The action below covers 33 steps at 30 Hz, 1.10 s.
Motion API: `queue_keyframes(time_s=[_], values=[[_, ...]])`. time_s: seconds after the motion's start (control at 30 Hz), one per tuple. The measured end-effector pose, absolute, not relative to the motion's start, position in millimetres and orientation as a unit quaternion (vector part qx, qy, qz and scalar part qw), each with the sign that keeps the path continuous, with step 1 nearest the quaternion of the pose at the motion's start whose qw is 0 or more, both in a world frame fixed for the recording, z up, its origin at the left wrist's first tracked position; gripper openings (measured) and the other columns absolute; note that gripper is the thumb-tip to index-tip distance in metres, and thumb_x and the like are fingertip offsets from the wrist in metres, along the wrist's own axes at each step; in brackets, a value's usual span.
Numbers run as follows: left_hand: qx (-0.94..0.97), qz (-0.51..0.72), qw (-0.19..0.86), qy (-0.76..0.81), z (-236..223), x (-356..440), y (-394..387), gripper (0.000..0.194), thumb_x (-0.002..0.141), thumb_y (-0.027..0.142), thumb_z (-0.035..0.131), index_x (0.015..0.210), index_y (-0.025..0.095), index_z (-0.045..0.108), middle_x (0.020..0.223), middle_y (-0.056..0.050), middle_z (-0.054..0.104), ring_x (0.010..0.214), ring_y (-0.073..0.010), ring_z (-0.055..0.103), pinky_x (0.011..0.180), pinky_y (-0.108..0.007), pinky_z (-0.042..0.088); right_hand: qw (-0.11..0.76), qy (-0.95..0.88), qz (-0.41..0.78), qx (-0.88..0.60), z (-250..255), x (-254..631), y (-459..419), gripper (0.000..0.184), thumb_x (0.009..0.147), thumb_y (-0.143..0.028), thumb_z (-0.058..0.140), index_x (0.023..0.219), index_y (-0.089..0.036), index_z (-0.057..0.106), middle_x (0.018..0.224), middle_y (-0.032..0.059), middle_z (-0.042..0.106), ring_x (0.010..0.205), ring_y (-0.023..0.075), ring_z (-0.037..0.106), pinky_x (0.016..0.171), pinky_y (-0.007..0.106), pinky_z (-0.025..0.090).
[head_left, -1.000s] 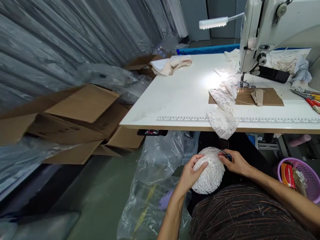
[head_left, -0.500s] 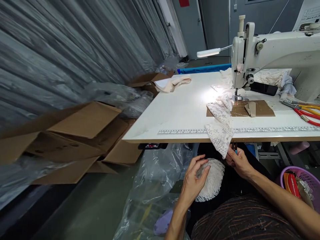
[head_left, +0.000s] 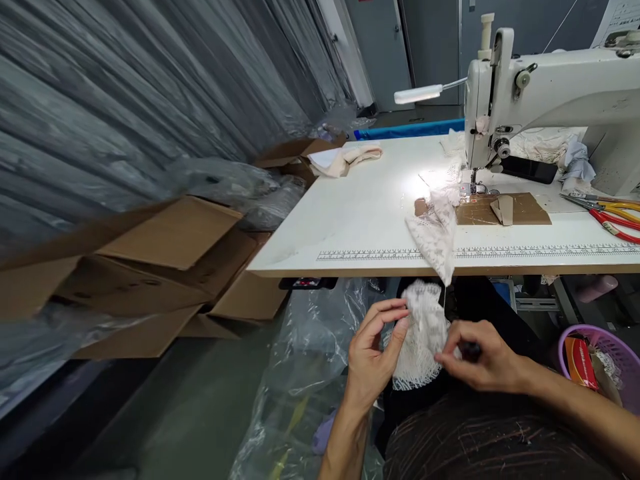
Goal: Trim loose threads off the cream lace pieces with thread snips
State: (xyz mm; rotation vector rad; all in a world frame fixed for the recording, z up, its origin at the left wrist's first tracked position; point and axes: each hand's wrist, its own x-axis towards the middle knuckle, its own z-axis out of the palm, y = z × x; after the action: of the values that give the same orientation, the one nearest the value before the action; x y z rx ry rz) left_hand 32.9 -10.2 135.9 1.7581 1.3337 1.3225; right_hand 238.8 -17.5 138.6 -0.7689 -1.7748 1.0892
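A white lace piece with fringed edges point(head_left: 423, 333) is over my dark-clothed lap, its upper part raised. My left hand point(head_left: 375, 347) is closed at its left edge, fingertips and thumb pinching the lace. My right hand point(head_left: 483, 357), slightly blurred, has thumb and forefinger pinched together at the lace's right side. Something dark shows inside its curled fingers, where small thread snips with a blue part showed earlier. Another lace strip point(head_left: 435, 237) runs from under the presser foot of the sewing machine point(head_left: 483, 120) and hangs over the table edge, a thread trailing from its tip.
Red and yellow-handled scissors point(head_left: 613, 217) and a black phone point(head_left: 530, 169) lie on the white table point(head_left: 345, 220). Open cardboard boxes point(head_left: 170, 233) stand to the left. Clear plastic sheeting point(head_left: 285, 387) hangs below the table. A purple basket point(head_left: 613, 347) stands at the right.
My right hand has let go of the hanging strip's tip and come down to the lap piece. The lap piece is now lifted and bunched upward. The view has tilted down slightly.
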Motion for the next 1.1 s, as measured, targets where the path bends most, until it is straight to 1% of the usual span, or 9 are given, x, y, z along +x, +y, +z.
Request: queue_keyframes(time_s=[0.1, 0.27, 0.33, 0.4, 0.5, 0.63, 0.77, 0.93, 1.1], values=[[0.62, 0.502, 0.332, 0.504, 133, 42, -12, 0.029, 0.09, 0.046, 0.061, 0.087, 0.02, 0.073, 0.099, -0.009, 0.072, 0.098, -0.0225, 0.066, 0.09, -0.036, 0.052, 0.382, -0.8, 0.405, -0.223, 145, 245, -39, 0.015, 0.094, -0.025, 0.058, 0.079, -0.019, 0.06, 0.066, 0.0015, 0.065, 0.054, 0.0105, 0.055, 0.051, 0.023, 0.037], [0.559, 0.398, 0.597, 0.416, 113, 70, -16, 0.067, 0.085, 0.074, 0.047, 0.107, 0.015, 0.073, 0.096, -0.012, 0.074, 0.097, -0.0271, 0.067, 0.09, -0.039, 0.05, 0.358, -0.793, 0.424, -0.252, 144, 248, -49, 0.016, 0.097, -0.029, 0.055, 0.084, -0.02, 0.06, 0.068, 0.0013, 0.066, 0.056, 0.0107, 0.056, 0.056, 0.024, 0.04], [0.519, 0.374, 0.68, 0.359, 108, 76, -16, 0.076, 0.079, 0.078, 0.051, 0.116, 0.015, 0.07, 0.085, -0.01, 0.072, 0.085, -0.0251, 0.067, 0.08, -0.036, 0.052, 0.371, -0.766, 0.442, -0.284, 142, 249, -50, 0.012, 0.095, -0.029, 0.057, 0.087, -0.021, 0.058, 0.069, -0.0002, 0.063, 0.055, 0.01, 0.053, 0.056, 0.023, 0.041], [0.481, 0.356, 0.725, 0.34, 106, 76, -16, 0.072, 0.07, 0.075, 0.064, 0.112, 0.017, 0.072, 0.074, -0.005, 0.067, 0.068, -0.0196, 0.062, 0.065, -0.031, 0.049, 0.381, -0.731, 0.467, -0.32, 140, 252, -52, 0.007, 0.093, -0.027, 0.059, 0.094, -0.021, 0.056, 0.072, -0.0012, 0.061, 0.057, 0.0098, 0.051, 0.056, 0.022, 0.042], [0.468, 0.349, 0.723, 0.369, 110, 71, -14, 0.054, 0.062, 0.063, 0.08, 0.092, 0.019, 0.076, 0.074, -0.004, 0.065, 0.062, -0.0154, 0.056, 0.058, -0.027, 0.044, 0.382, -0.677, 0.514, -0.363, 133, 259, -54, 0.018, 0.092, -0.027, 0.059, 0.108, -0.022, 0.051, 0.07, -0.0033, 0.056, 0.059, 0.0103, 0.05, 0.056, 0.022, 0.042], [0.481, 0.351, 0.667, 0.448, 114, 63, -14, 0.043, 0.064, 0.058, 0.081, 0.079, 0.018, 0.075, 0.07, -0.003, 0.063, 0.061, -0.0143, 0.053, 0.056, -0.026, 0.042, 0.33, -0.657, 0.542, -0.406, 123, 269, -44, 0.024, 0.093, -0.035, 0.056, 0.112, -0.02, 0.051, 0.065, -0.0053, 0.051, 0.056, 0.0105, 0.045, 0.053, 0.023, 0.037], [0.458, 0.351, 0.666, 0.473, 114, 60, -15, 0.046, 0.065, 0.059, 0.08, 0.082, 0.017, 0.076, 0.07, -0.004, 0.067, 0.059, -0.0141, 0.055, 0.055, -0.026, 0.043, 0.29, -0.693, 0.487, -0.445, 118, 273, -21, 0.026, 0.096, -0.043, 0.047, 0.098, -0.019, 0.058, 0.075, 0.0006, 0.06, 0.063, 0.0129, 0.05, 0.059, 0.026, 0.039], [0.49, 0.356, 0.638, 0.475, 114, 58, -16, 0.043, 0.071, 0.057, 0.078, 0.086, 0.017, 0.079, 0.083, -0.009, 0.075, 0.073, -0.0193, 0.065, 0.068, -0.03, 0.05, 0.299, -0.724, 0.433, -0.447, 121, 265, 0, 0.049, 0.102, -0.05, 0.028, 0.07, -0.021, 0.052, 0.065, 0.0005, 0.054, 0.059, 0.0135, 0.046, 0.058, 0.028, 0.035], [0.524, 0.343, 0.607, 0.488, 118, 59, -16, 0.038, 0.075, 0.054, 0.075, 0.086, 0.017, 0.079, 0.084, -0.008, 0.076, 0.074, -0.0202, 0.065, 0.069, -0.03, 0.05, 0.298, -0.731, 0.421, -0.446, 121, 252, 8, 0.047, 0.099, -0.053, 0.034, 0.073, -0.021, 0.057, 0.059, -0.0022, 0.048, 0.052, 0.0123, 0.039, 0.055, 0.027, 0.029]])
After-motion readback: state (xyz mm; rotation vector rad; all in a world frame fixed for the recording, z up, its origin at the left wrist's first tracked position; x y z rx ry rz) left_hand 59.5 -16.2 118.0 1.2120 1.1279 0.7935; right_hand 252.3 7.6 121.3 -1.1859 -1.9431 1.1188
